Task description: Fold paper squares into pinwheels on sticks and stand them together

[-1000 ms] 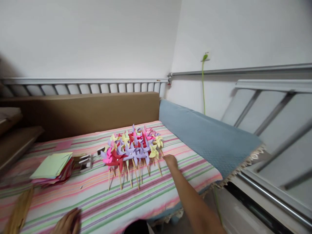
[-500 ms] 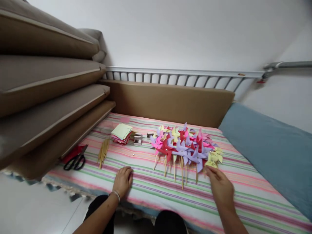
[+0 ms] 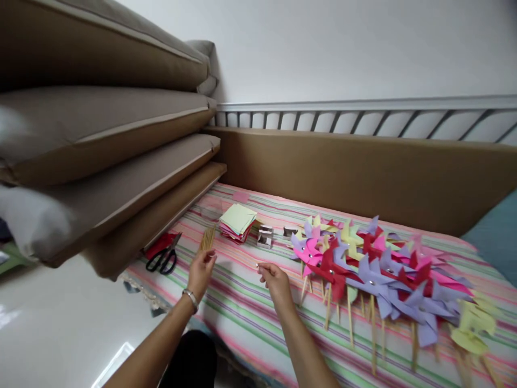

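My left hand is beside the near end of a bundle of thin wooden sticks, its fingers loosely bent and slightly apart, with nothing visible in them. Over the striped cloth, my right hand pinches a tiny shiny thumbtack between thumb and fingertips. To its right lies a dense group of paper pinwheels on sticks, in purple, red, pink and yellow. Beyond the hands are a stack of coloured paper squares and a small open box. Another small box stands beside the pinwheels.
Black-handled scissors lie at the left cloth edge, by a red piece. Thick cushions are piled at the left. A brown board stands along the back, before a white railing. Striped cloth covers the surface.
The view has swung left. My right hand has left the yellow pinwheel and picked up the tack from the cloth. My left hand has moved forward to the sticks.
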A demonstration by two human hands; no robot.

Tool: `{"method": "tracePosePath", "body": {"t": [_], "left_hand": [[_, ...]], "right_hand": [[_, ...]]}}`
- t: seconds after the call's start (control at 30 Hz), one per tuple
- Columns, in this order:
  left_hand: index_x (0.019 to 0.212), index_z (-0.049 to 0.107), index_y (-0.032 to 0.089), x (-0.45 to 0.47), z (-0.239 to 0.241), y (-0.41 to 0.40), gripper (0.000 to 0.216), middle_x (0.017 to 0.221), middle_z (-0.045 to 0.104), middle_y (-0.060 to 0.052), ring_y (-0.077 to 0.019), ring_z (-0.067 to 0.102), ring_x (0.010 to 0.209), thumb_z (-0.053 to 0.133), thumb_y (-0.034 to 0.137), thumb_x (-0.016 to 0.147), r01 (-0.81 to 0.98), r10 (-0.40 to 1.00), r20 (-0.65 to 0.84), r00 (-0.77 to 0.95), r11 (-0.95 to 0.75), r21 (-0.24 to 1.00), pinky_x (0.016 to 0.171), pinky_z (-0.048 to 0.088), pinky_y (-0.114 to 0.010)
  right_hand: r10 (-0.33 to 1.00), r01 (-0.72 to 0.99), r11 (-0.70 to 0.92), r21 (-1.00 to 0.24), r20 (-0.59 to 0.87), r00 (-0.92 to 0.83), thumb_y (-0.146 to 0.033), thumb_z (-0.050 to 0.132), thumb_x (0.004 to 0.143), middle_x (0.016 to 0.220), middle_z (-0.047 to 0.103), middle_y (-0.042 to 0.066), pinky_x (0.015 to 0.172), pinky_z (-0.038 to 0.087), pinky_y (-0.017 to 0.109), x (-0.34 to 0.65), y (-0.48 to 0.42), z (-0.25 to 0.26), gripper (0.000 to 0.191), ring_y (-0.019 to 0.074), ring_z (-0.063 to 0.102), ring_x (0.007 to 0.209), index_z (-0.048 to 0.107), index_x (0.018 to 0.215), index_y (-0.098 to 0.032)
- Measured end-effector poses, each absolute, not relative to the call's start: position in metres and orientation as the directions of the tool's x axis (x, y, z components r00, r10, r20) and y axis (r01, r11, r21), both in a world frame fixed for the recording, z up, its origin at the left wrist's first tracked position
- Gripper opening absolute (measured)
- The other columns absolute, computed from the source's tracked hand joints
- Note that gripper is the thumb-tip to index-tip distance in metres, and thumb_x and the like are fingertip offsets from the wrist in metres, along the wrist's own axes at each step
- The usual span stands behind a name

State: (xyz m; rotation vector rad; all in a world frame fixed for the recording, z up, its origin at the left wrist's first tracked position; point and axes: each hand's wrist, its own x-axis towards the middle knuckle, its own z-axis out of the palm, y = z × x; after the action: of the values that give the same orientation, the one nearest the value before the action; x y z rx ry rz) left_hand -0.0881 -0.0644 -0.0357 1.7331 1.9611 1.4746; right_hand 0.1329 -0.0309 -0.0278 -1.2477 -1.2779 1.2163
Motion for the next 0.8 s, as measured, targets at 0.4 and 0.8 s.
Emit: {"method": "tracePosePath", "body": {"t": [0.4, 0.8], "left_hand": [[0.097, 0.067, 0.017, -0.092, 0.050, 0.069, 0.037, 0.112, 0.065, -0.012, -0.0251, 0.055, 0.106, 0.074, 0.024, 0.061, 0.838, 0.905, 0.370, 0.211, -0.362, 0.408, 0.097, 0.038, -0.039], [0.107, 0.060, 0.006, -0.068, 0.038, 0.088, 0.050, 0.107, 0.062, -0.021, -0.0307, 0.056, 0.102, 0.065, 0.034, 0.065, 0.930, 0.969, 0.248, 0.014, -0.104, 0.353, 0.091, 0.039, -0.039]], "right_hand": [[0.990, 0.075, -0.046, -0.996, -0.055, -0.128, -0.028, 0.055, 0.066, 0.061, 0.062, 0.002, 0.053, 0.044, 0.028, 0.128, -0.020, -0.066, 0.019, 0.0152, 0.056, 0.052, 0.067, 0.073, -0.015], [0.983, 0.209, 0.082, -0.974, 0.045, -0.177, -0.023, 0.054, 0.071, 0.075, 0.070, 0.006, 0.067, 0.048, 0.029, 0.126, -0.022, -0.075, 0.017, 0.0192, 0.064, 0.070, 0.069, 0.077, -0.018]]}}
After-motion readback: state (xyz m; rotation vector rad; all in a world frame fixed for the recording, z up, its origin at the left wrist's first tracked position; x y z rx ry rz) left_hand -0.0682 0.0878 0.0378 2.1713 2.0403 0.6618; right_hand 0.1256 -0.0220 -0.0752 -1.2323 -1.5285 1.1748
